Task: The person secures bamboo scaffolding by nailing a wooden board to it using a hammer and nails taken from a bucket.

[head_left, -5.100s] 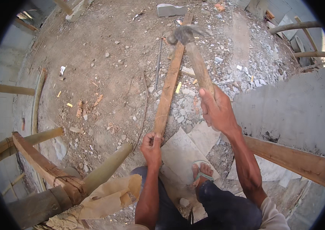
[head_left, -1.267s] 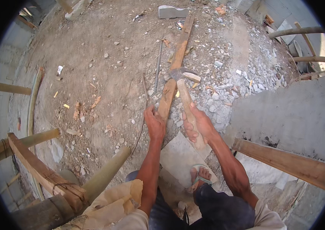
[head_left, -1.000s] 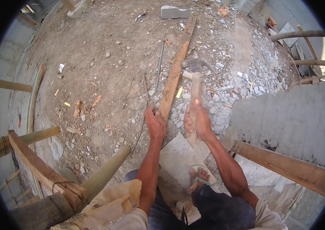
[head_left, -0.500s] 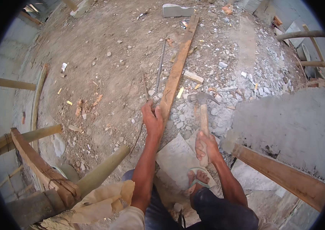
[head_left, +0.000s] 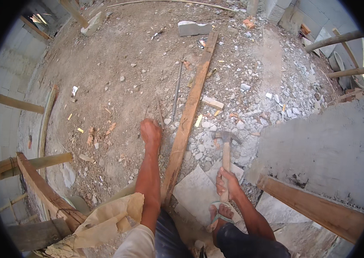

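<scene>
My right hand [head_left: 228, 184] is wrapped round the wooden handle of a claw hammer [head_left: 226, 157], its metal head pointing away from me above the rubble. My left hand [head_left: 150, 132] is closed, low over the dirt to the left of a long wooden plank [head_left: 189, 109]. Whatever its fingers hold, if anything, is hidden. The plank lies lengthwise from near my legs to a block, between my two hands. A thin metal rod [head_left: 177, 92] lies just left of the plank, beyond my left hand.
A grey concrete block [head_left: 194, 29] sits at the plank's far end. Broken tiles [head_left: 197, 187] lie by my sandalled foot. To the right stands a low grey wall [head_left: 315, 146] with a timber [head_left: 315, 208] against it. Bamboo poles and a wooden post [head_left: 46, 189] fill the left.
My left hand has left the plank's edge and moved left, closing. The plank's near end now shows by my legs. The hammer, still in my right hand, has shifted slightly nearer.
</scene>
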Demonstrator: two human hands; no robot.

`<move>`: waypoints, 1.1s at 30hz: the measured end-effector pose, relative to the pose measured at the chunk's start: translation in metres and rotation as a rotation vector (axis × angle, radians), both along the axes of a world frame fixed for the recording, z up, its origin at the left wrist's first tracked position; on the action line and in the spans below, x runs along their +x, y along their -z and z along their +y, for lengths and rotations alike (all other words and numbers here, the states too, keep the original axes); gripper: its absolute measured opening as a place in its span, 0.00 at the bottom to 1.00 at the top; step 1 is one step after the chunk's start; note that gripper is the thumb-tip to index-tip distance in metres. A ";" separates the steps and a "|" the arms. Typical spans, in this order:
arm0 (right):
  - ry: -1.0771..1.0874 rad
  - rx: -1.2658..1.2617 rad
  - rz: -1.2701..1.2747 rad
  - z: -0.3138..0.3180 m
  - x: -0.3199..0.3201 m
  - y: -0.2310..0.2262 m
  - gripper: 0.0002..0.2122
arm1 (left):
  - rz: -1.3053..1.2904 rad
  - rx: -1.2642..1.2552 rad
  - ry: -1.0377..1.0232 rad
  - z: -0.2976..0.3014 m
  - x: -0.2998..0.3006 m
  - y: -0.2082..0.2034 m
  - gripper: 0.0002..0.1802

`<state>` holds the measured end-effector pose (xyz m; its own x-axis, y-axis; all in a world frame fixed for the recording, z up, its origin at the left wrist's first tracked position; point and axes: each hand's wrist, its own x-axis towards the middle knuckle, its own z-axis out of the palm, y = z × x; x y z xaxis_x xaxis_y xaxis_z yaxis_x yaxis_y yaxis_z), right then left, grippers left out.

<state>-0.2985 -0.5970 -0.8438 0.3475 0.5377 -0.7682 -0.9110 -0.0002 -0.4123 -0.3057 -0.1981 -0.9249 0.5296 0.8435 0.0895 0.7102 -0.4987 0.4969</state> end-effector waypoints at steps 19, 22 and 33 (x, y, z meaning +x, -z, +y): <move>-0.080 -0.082 -0.055 0.012 -0.015 0.015 0.19 | -0.250 -0.653 -0.107 -0.148 -0.375 -0.211 0.11; -0.109 -0.041 -0.037 0.010 -0.011 0.010 0.19 | -0.294 -0.653 -0.385 -0.129 -0.474 -0.205 0.11; -0.148 -0.054 0.180 -0.009 -0.012 -0.023 0.21 | 0.437 0.336 -0.598 0.026 -0.658 -0.155 0.21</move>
